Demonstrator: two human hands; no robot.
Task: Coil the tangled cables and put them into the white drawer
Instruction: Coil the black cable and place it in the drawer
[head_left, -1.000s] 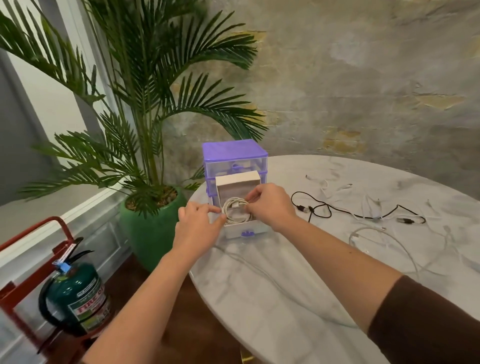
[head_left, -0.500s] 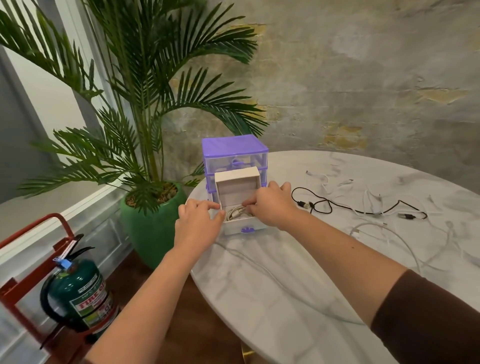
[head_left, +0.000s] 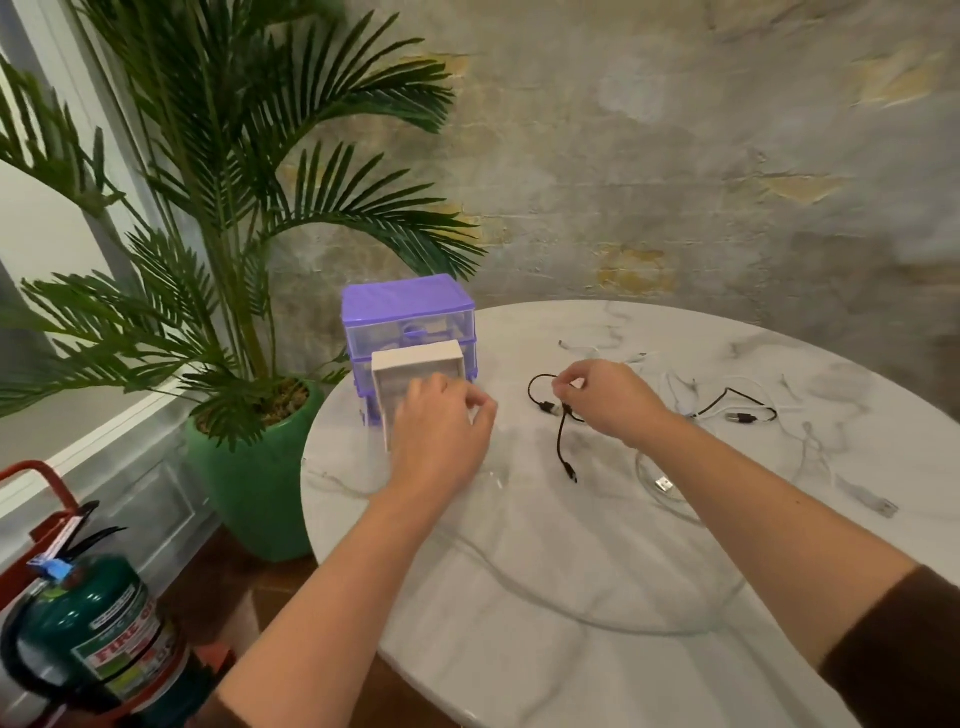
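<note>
The white drawer (head_left: 415, 366) stands pulled out toward the near side of the purple drawer unit (head_left: 408, 317) at the far left of the marble counter (head_left: 545, 649), with the left hand (head_left: 441, 431) over its near end, fingers curled at its right wall; what it grasps, I cannot tell. To the right, the right hand (head_left: 608, 397) pinches the black cable (head_left: 563, 441), whose loose end trails toward the near side. White cables (head_left: 810, 436) lie tangled further right, and a potted palm (head_left: 249, 457) stands on the floor to the left.
</note>
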